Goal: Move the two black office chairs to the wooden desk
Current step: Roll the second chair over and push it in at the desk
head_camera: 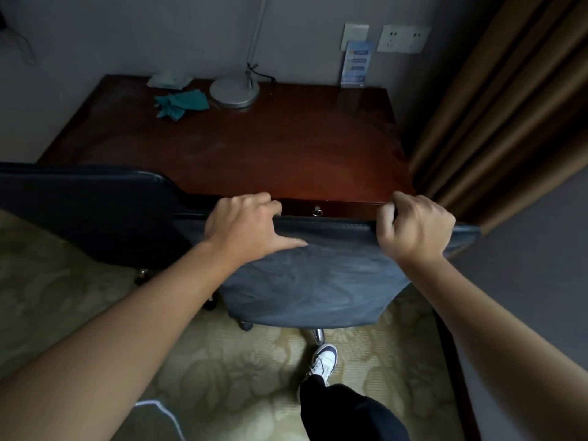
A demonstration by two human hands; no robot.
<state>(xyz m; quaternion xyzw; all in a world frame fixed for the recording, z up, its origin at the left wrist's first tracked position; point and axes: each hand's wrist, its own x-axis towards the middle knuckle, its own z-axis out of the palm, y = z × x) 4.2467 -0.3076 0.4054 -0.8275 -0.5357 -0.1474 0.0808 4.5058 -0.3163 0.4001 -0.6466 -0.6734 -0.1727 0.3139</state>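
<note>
A black office chair [318,281] stands right in front of me, its backrest top against the front edge of the wooden desk [254,148]. My left hand [245,226] grips the top edge of that backrest, fingers curled over it, thumb along the back. My right hand [416,224] grips the same edge further right. A second black office chair [86,211] stands at the left, also against the desk's front, touching the first chair. The seats are hidden.
On the desk lie a round lamp base [234,90], a green cloth [181,103], a tissue pack [168,80] and a leaflet stand [356,63]. Brown curtains [509,106] hang at the right. My foot [323,361] is on the patterned carpet [222,361].
</note>
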